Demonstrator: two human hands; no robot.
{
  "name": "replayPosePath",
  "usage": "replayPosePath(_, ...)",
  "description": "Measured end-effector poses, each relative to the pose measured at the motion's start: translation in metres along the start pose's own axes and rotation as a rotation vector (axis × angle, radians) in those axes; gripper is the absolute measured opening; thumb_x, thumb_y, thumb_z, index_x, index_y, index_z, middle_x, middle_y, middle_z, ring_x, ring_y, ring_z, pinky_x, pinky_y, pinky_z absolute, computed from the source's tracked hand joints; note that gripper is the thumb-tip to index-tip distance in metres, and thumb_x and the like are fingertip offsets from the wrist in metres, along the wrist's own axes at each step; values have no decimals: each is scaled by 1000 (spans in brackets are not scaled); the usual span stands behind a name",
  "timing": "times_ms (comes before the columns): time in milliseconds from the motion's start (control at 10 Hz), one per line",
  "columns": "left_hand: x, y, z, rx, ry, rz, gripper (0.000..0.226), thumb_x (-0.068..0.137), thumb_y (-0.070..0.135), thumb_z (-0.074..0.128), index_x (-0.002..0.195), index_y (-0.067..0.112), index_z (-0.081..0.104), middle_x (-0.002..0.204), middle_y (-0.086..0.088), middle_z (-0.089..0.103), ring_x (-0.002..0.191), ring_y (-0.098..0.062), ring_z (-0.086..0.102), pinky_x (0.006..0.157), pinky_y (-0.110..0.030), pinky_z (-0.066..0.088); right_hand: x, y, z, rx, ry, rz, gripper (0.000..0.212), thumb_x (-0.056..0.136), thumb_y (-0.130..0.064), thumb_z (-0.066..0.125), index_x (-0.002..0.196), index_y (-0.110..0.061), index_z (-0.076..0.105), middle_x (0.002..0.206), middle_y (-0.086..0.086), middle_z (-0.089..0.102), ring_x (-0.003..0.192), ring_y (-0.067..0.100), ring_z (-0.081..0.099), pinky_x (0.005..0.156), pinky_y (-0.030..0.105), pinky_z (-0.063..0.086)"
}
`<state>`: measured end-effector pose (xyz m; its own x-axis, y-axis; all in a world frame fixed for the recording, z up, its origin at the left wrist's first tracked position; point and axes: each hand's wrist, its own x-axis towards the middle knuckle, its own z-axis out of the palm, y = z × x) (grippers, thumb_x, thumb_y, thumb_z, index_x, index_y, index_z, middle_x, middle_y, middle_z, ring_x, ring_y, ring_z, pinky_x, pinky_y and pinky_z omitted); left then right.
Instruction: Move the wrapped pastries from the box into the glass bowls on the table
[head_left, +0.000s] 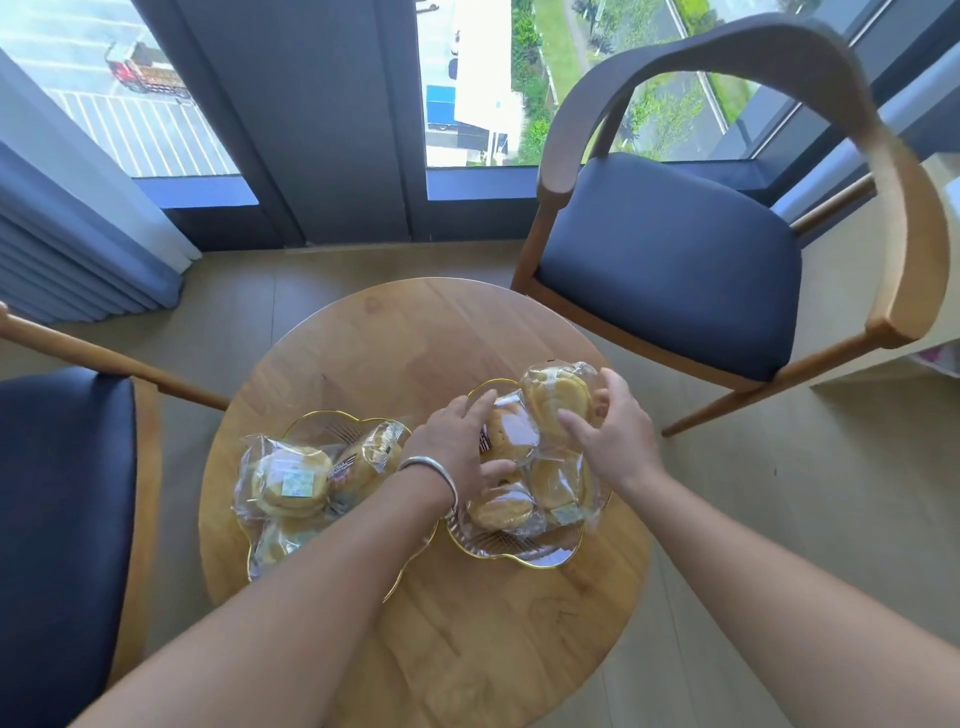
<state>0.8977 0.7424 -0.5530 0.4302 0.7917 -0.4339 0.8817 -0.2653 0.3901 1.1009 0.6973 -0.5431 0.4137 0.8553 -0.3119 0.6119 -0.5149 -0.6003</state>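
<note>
Two gold-rimmed glass bowls stand on the round wooden table (395, 343). The left bowl (332, 423) holds several clear-wrapped pastries (291, 480). The right bowl (519, 553) is heaped with more wrapped pastries. My right hand (608, 426) grips the top wrapped pastry (553, 397) at the far right of that heap. My left hand (457, 441), a silver bangle on its wrist, presses spread fingers on a pastry (511, 431) in the middle of the right bowl. No box is in view.
A wooden armchair with a dark blue seat (670, 260) stands at the far right of the table. Another such chair (57, 499) sits at the left. Floor-length windows and a blue curtain (62, 218) lie beyond the table.
</note>
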Motion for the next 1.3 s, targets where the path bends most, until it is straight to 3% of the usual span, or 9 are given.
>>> replayPosePath(100, 13, 1, 2, -95, -11, -32, 106, 70, 60, 73, 150, 32, 8, 155, 1, 24, 137, -21, 31, 107, -41, 35, 9, -1, 6, 2, 16, 13, 81, 82, -39, 76, 147, -27, 30, 130, 3, 59, 117, 24, 56, 96, 47, 50)
replayPosePath(200, 19, 4, 8, -106, 38, -49, 105, 72, 52, 75, 150, 26, 11, 158, 3, 19, 140, -19, 27, 110, -40, 32, 9, 2, 11, 4, 55, -11, 75, 81, -36, 78, 142, -28, 37, 126, 2, 59, 114, 22, 56, 95, 45, 50)
replayPosePath(400, 13, 10, 18, -160, 115, -14, 97, 71, 43, 79, 148, 23, 22, 151, 3, 33, 136, -17, 31, 107, -36, 35, -1, 9, 10, 24, 89, -37, 66, 79, -33, 79, 135, -29, 43, 122, -3, 58, 110, 16, 55, 92, 38, 50)
replayPosePath(600, 5, 8, 8, -37, 413, 126, 86, 67, 35, 83, 139, 24, 37, 135, 0, 45, 125, -20, 37, 93, -36, 46, -3, 9, 6, 30, 162, -81, 67, 79, -39, 78, 134, -34, 41, 122, -7, 58, 106, 11, 57, 86, 32, 51)
replayPosePath(800, 15, -1, 22, 38, 347, 83, 86, 68, 34, 82, 136, 32, 30, 135, -2, 32, 126, -23, 32, 96, -37, 44, -3, 18, 22, -40, 109, -95, 68, 78, -37, 79, 134, -33, 40, 119, -4, 56, 107, 17, 56, 89, 42, 53)
replayPosePath(900, 14, 0, 27, -18, 356, 83, 85, 68, 29, 83, 135, 33, 32, 132, -2, 33, 123, -23, 32, 94, -38, 47, -4, 19, 25, -78, 119, -109, 68, 77, -38, 79, 132, -36, 38, 117, -3, 55, 106, 20, 56, 86, 43, 52)
replayPosePath(1000, 9, -1, 25, -63, 310, 108, 91, 67, 34, 82, 141, 33, 29, 139, -2, 30, 128, -24, 28, 102, -38, 41, -6, 18, 23, -87, 113, -118, 71, 77, -39, 80, 133, -34, 37, 120, -2, 55, 107, 21, 56, 86, 40, 51)
replayPosePath(1200, -11, -1, 3, -46, 237, 88, 97, 76, 45, 74, 149, 35, 10, 157, -2, 9, 142, -20, 12, 110, -34, 28, -17, 8, 9, -186, 61, -169, 93, 76, -49, 78, 150, -26, 27, 147, 1, 44, 132, 21, 45, 104, 42, 43)
replayPosePath(1300, -32, -4, -8, 99, 259, 64, 90, 84, 52, 61, 150, 31, 3, 158, -6, 5, 144, -21, 8, 115, -35, 19, -32, -4, -2, -265, 75, -199, 90, 78, -52, 74, 151, -27, 27, 154, 3, 36, 140, 21, 34, 112, 42, 34)
